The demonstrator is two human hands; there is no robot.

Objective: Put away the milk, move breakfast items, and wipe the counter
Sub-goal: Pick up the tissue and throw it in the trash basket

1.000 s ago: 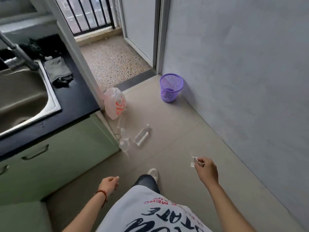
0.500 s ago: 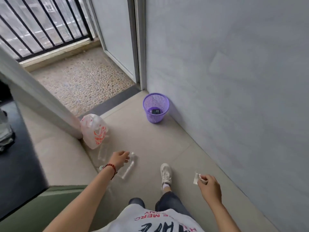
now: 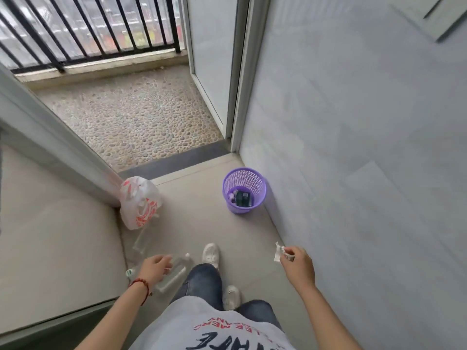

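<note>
My right hand (image 3: 299,265) pinches a small crumpled white scrap (image 3: 278,253) at waist height near the grey wall. A purple mesh wastebasket (image 3: 244,190) stands on the floor ahead against that wall, with a dark carton and small bits inside. My left hand (image 3: 154,269), a red cord bracelet at its wrist, hangs with loosely curled fingers and holds nothing. It sits in front of clear plastic bottles (image 3: 174,272) lying on the floor.
A white plastic bag (image 3: 139,202) with orange print leans against the door-frame corner. The beige side of the counter cabinet (image 3: 58,243) runs along the left. An open doorway leads to a pebbled balcony (image 3: 134,117) with black railings. White shoes show below me.
The view has swung from the sink and counter towards the balcony door. The wastebasket has come closer. My right hand keeps its scrap; my left hand hangs lower by my side.
</note>
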